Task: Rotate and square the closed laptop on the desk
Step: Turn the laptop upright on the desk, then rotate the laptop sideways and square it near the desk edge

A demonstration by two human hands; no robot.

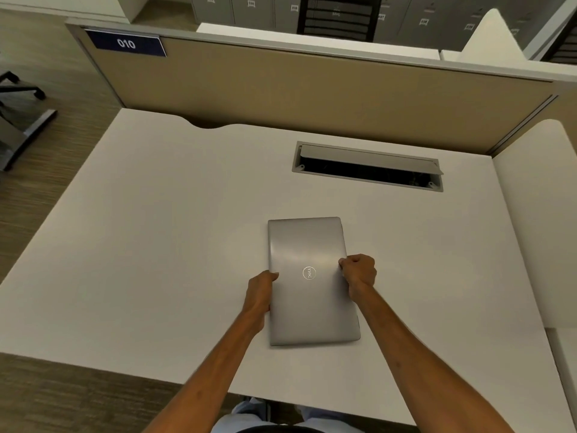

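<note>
Dim, warm light; soft blur, edges warped.

Bare forearms, no sleeves; pale blue trousers (249,410) below.

An office: numbered cubicle partition (312,89), white desk (156,229), grey lockers (249,7) behind.
</note>
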